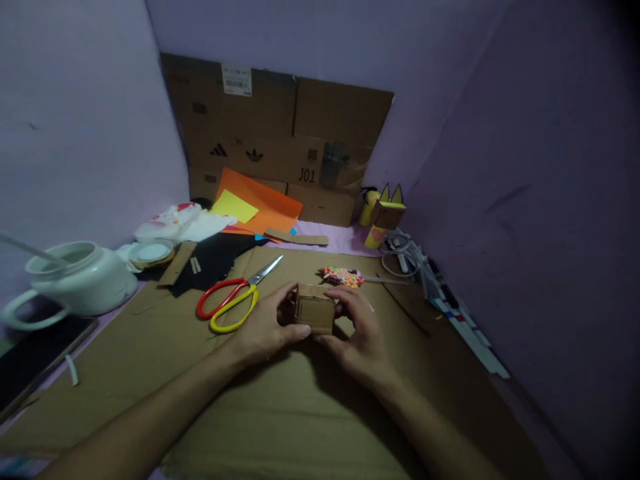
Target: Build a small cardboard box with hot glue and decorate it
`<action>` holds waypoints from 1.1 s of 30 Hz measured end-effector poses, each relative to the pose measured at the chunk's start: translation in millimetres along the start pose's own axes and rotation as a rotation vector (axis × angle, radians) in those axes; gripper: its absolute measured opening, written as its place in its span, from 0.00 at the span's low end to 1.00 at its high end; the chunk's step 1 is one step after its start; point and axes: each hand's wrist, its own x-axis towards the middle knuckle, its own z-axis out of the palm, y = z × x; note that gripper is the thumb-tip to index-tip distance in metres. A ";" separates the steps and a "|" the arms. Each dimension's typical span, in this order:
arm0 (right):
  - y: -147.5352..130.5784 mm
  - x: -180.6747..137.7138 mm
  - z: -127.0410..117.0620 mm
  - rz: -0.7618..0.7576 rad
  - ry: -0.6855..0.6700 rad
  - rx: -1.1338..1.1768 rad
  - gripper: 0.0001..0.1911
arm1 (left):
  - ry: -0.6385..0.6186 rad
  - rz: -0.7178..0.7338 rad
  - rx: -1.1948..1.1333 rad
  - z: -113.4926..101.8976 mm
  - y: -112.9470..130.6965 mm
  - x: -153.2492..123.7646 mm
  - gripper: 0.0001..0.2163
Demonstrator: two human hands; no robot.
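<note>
Between my two hands is a small cardboard box [316,313], held a little above the cardboard sheet [240,407] that covers the table. My left hand [273,323] grips its left side, with the thumb along the lower front edge. On the other side, my right hand [361,327] is closed round the right edge, thumb low and fingers at the top. Scissors [234,303] with one red and one yellow handle lie left of the box, blades pointing away. Just behind the box rests a craft knife [345,276] with a colourful patterned handle.
At left stand a white pot [87,280] and a dark phone [40,357]. Orange paper [260,200], black sheet [220,260] and a cardboard strip [297,237] lie at the back, before a large cardboard panel [270,120]. Yellow paper figures [375,237] and cables [400,257] are at right.
</note>
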 end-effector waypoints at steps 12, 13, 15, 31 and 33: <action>12.7 -5.3 5.1 0.297 -0.191 0.159 0.35 | 0.051 0.039 0.347 0.6 0.8 1.7 0.28; 12.6 -4.9 4.8 0.293 -0.190 0.152 0.35 | 0.055 0.045 0.364 0.2 -0.6 1.9 0.28; 12.5 -4.6 4.3 0.285 -0.182 0.134 0.35 | 0.056 0.062 0.364 -0.3 -4.0 2.5 0.28; -3.0 5.8 -2.5 0.527 -0.181 0.485 0.31 | 0.061 -0.126 0.070 -7.0 15.8 -0.4 0.18; -2.4 4.5 -1.7 0.559 -0.177 0.444 0.33 | 0.055 -0.171 0.073 -7.3 15.6 -1.8 0.16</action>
